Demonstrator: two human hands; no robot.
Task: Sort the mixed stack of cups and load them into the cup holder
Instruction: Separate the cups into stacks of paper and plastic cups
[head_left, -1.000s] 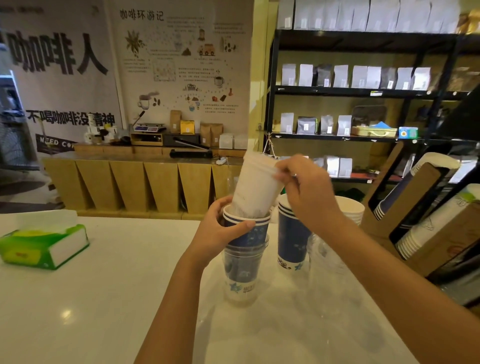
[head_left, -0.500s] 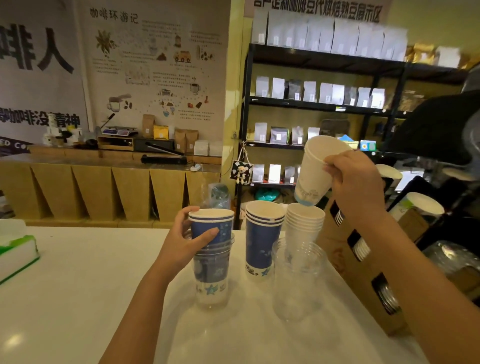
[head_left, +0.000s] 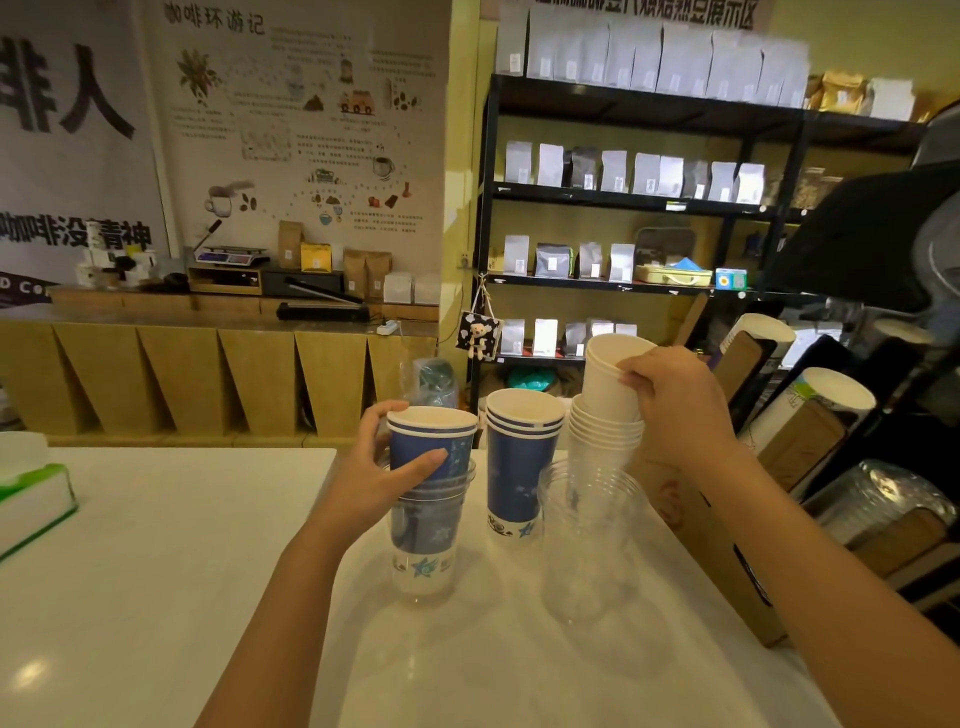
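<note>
Mixed stack stands on the white counter, near its far edge: blue paper cups nested in a clear plastic cup, so sorting isn't finished. Left hand wraps the top blue cup, thumb in front, fingers curled behind, probably steadying it for the next pull. Right hand pinches a white paper cup at its side, tilted, its base seated in the white cup pile — like goes with like. Blue cup pile sits between; clear cup pile in front of the white pile. Cardboard cup holder lies just right, slots partly loaded, within easy reach for loading.
</note>
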